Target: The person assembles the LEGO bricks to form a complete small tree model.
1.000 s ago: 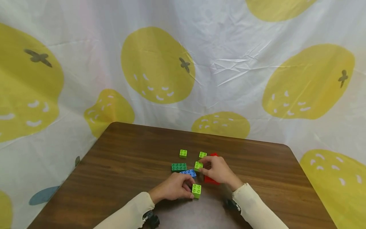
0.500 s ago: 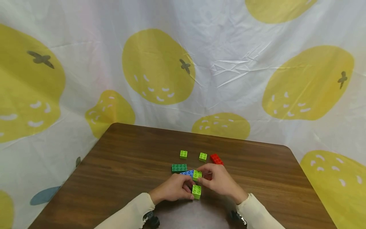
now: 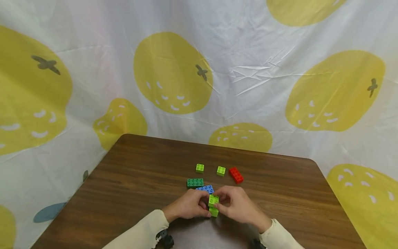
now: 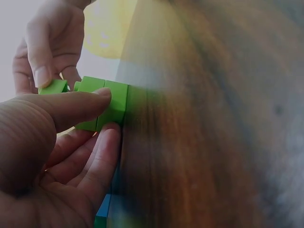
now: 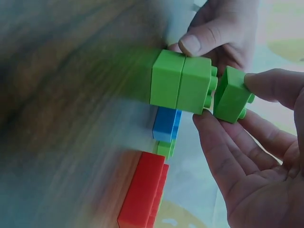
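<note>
My left hand (image 3: 188, 204) pinches a stack of two light green toy building bricks (image 5: 180, 80) between thumb and fingers, low on the table. In the left wrist view its thumb lies across the side of the stack (image 4: 116, 105). My right hand (image 3: 238, 204) pinches another light green brick (image 5: 232, 95) with thumb and fingertips. That brick is just above the stack's studs, slightly tilted, with a narrow gap showing in the right wrist view. Seen from the head, the brick (image 3: 213, 200) overlaps the stack.
Beyond my hands on the brown table (image 3: 149, 162) lie a blue brick (image 3: 205, 188), a dark green brick (image 3: 195, 183) and a red brick (image 3: 236, 175). Two more light green bricks, one left (image 3: 200, 168) and one right (image 3: 221, 171), sit farther back. A lemon-print curtain (image 3: 248, 52) hangs behind.
My right hand has brought its light green brick nearer, from beside the red brick to over the stack. My left hand has stayed in place at the stack.
</note>
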A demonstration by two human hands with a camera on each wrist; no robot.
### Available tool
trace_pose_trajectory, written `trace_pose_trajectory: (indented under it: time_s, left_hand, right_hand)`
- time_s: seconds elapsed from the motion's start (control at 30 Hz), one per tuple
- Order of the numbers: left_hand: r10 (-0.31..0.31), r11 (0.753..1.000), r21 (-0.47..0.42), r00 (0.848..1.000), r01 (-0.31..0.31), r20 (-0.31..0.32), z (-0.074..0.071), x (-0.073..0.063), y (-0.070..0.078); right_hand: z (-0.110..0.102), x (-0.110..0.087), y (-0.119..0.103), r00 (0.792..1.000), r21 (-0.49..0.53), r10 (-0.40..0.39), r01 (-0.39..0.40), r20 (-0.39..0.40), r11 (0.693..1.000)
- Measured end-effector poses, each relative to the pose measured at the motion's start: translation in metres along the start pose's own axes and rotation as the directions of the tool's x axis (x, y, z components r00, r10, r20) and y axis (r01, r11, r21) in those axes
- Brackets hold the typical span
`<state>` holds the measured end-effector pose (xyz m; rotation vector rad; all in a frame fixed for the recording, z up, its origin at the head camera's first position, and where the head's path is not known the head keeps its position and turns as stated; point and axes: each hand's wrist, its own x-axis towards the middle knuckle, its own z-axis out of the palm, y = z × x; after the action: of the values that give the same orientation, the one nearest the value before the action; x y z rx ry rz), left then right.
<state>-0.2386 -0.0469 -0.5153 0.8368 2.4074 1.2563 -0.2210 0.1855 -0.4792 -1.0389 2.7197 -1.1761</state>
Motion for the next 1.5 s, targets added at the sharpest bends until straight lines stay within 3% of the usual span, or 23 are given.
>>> trace_pose_trajectory:
  time_s: [0.27,0.63,0.87,1.1,1.5]
  left_hand:
    - [-0.01,1.0,-0.007,1.0,0.01,-0.001,0.001,0.001,0.0]
    - [-0.042,0.998,-0.055,0.999,0.042,0.014,0.003,0.001,0.0]
    - [-0.011,0.999,-0.048,1.0,0.012,0.008,0.001,0.003,0.002]
    - [-0.014,1.0,-0.027,1.0,0.014,0.013,-0.002,0.002,0.004]
    - [-0.025,1.0,0.013,0.999,0.025,0.02,0.001,0.002,0.001]
  right_hand:
    - [0.005,-0.005,0.0,0.998,-0.027,-0.05,0.049,-0.029,0.998]
    - [0.006,-0.006,0.002,1.0,0.0,-0.017,0.017,-0.012,1.0]
    - [0.004,-0.004,0.005,1.0,0.029,-0.003,0.004,-0.013,1.0]
    - [0.001,-0.003,0.009,0.999,0.126,0.029,-0.035,0.045,0.991]
    - [-0.002,-0.001,0.004,0.991,0.046,0.082,-0.087,0.106,0.995]
